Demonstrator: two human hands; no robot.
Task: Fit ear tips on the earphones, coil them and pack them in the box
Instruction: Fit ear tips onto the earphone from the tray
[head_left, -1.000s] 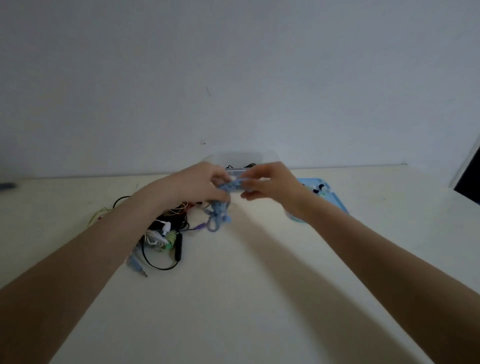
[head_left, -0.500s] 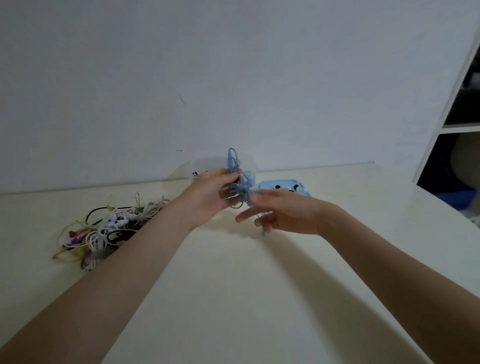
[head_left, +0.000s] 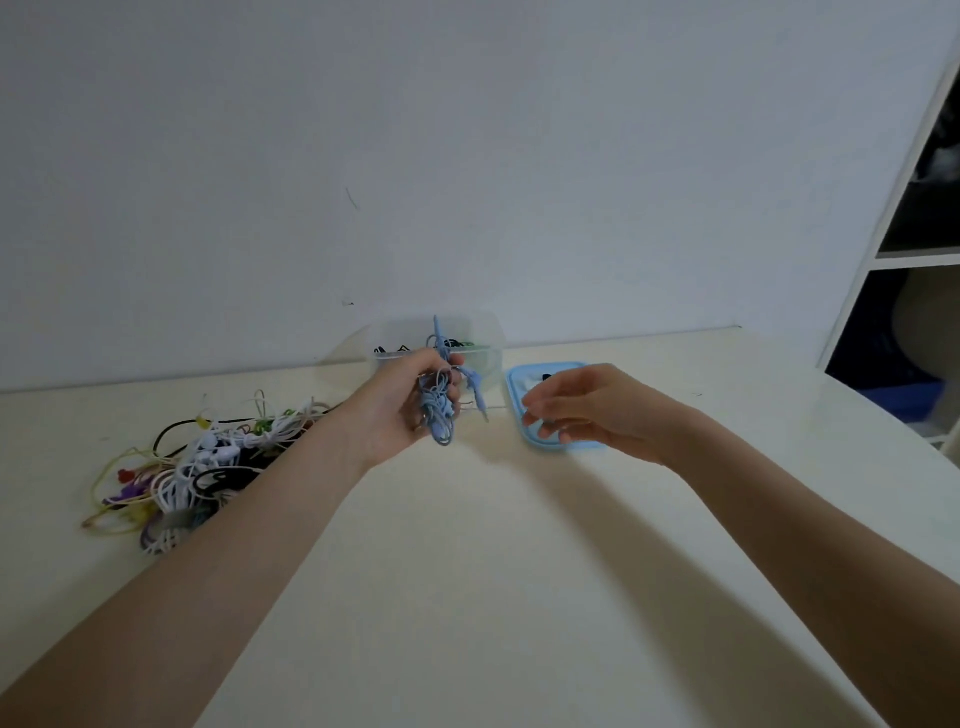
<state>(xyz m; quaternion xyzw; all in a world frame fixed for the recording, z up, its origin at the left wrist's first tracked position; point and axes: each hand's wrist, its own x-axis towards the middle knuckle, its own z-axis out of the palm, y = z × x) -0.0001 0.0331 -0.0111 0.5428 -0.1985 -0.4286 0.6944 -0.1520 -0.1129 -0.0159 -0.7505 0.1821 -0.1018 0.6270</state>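
Two bare forearms reach forward over a pale table (head_left: 467, 571), one from each lower corner. To the left, beside the left forearm, lies a tangled pile of earphones (head_left: 192, 467) in white, black, yellow, purple and green, resting on the table and touched by neither hand.

Farther out, the left hand (head_left: 400, 405) is raised above the table with its fingers curled round a bundle of blue earphones (head_left: 439, 410). The bundle stands roughly upright in the grip: a loop hangs below the fingers, one strand sticks up above them, and a loose end with the plug dangles off to the right.

The right hand (head_left: 582, 408) is apart from the left, near it but not touching the blue earphones. Its fingers are spread and loosely extended, holding nothing, and it hovers over a light blue lid (head_left: 524, 415) lying flat on the table. Something small and dark sits on the lid just beyond the fingers; what it is cannot be made out.

Behind the left hand, against the wall (head_left: 467, 156), stands a clear plastic box (head_left: 483, 338) with some dark and green cables inside. At the far right edge is a white shelf unit (head_left: 883, 249) with dark compartments.
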